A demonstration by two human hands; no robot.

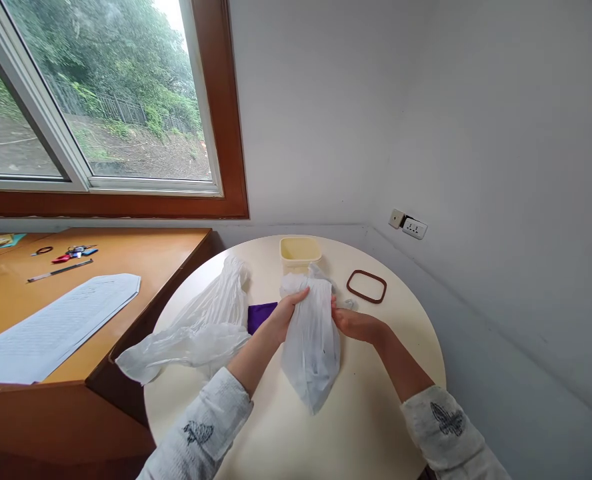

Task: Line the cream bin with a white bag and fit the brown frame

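Observation:
A white plastic bag point(312, 353) hangs in folds between my two hands over the round table. My left hand point(287, 313) grips its left side, the thumb lying across the front. On the other side my right hand point(353, 323) holds the bag's right edge, with its fingertips partly hidden behind the plastic. Just beyond the bag stands a pale yellow container point(300, 251). Another crumpled white plastic bag point(201, 327) spreads over the table's left side. Between the bags lies a purple item point(260, 316), partly covered by my left hand.
A brown rounded frame point(367, 287) lies on the round table point(376, 413) at the right. The wooden desk point(176, 247) at the left carries papers point(66, 327), a pen point(60, 271) and keys point(76, 252). Wall sockets point(415, 228) sit behind the table.

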